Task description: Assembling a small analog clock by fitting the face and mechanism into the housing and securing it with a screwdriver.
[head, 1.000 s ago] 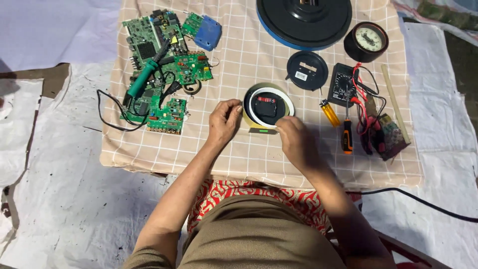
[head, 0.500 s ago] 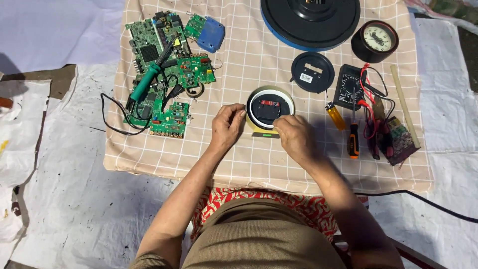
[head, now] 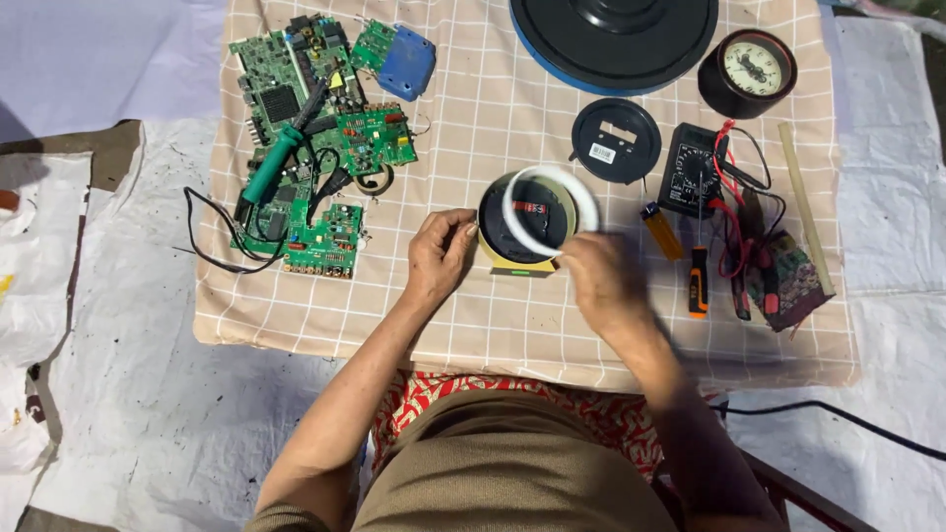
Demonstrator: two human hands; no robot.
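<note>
White ring (head: 550,209) lifted by right hand (head: 603,281) off round meter (head: 522,232)

White ring (head: 549,211), black round device (head: 522,232) on yellow base, green circuit boards (head: 315,138), beige white-checked cloth (head: 493,99), orange-handled screwdriver (head: 698,279)

White rectangular barcode label (head: 602,153) on round black cover (head: 616,140), gauge's pale round dial face (head: 755,68) upper right of cover, multimeter (head: 692,169) just right of it
</note>
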